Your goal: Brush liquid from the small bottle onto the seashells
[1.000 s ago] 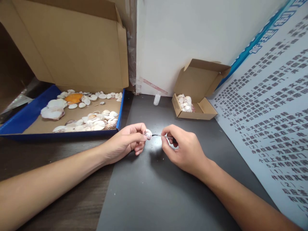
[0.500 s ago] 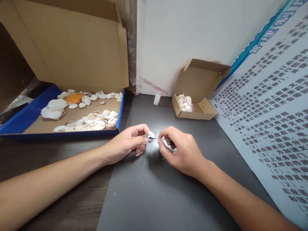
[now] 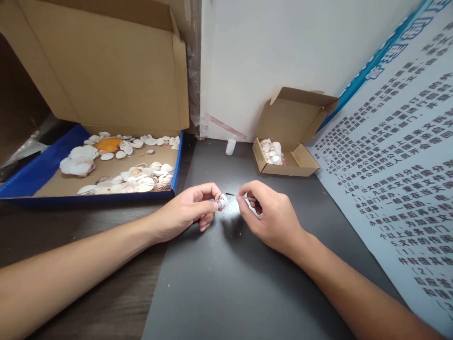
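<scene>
A small seashell (image 3: 222,202), white with reddish-brown speckles, is pinched between the thumb and fingers of my left hand (image 3: 196,205). My right hand (image 3: 271,212) grips a thin tool with a dark, narrow tip and a silvery shaft, which looks like a fine brush (image 3: 244,197). Its tip points left and stops just short of the shell, a small gap between them. The rear of the tool is hidden inside my right palm. Both hands hover over the dark grey mat (image 3: 212,293), where a bright patch of light falls below the shell.
At left stands an open blue-rimmed cardboard box (image 3: 179,165) holding many white shells and an orange one (image 3: 108,144). A smaller open carton (image 3: 288,169) with shells (image 3: 274,153) sits at back right. Between them is a small whitish container (image 3: 230,146). A printed sheet (image 3: 396,189) leans along the right.
My right hand has drawn back slightly to the right and up, taking the brush tip off the shell. My left hand and the shell stay nearly in place.
</scene>
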`<state>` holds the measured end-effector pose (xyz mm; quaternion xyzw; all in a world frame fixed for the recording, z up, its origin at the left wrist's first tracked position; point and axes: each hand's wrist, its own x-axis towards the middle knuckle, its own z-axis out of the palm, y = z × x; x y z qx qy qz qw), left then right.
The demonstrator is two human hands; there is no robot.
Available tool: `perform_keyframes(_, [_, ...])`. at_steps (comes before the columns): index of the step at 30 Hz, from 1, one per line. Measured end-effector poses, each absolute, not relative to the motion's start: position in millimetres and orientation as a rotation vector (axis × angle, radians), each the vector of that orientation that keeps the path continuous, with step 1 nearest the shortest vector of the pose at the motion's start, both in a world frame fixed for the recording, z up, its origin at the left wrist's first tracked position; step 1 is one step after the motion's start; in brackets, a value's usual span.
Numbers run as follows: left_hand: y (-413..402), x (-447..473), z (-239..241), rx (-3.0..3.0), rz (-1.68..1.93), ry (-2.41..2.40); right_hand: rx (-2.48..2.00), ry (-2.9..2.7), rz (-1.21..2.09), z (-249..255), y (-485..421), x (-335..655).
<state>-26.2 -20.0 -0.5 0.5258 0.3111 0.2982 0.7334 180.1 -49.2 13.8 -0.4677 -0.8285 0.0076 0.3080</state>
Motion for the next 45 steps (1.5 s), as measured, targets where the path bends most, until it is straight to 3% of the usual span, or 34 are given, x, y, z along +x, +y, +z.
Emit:
perform_keyframes(27, [-18.8, -26.8, -0.8, 1.212, 0.641, 0.69, -1.133, -2.246, 0.206, 15.0, -50.5, 178.4])
perform_keyframes(45, [-19.4, -27.1, -1.4, 1.239, 0.639, 0.695, -1.256, -2.207, 0.104, 16.4, -49.2, 179.3])
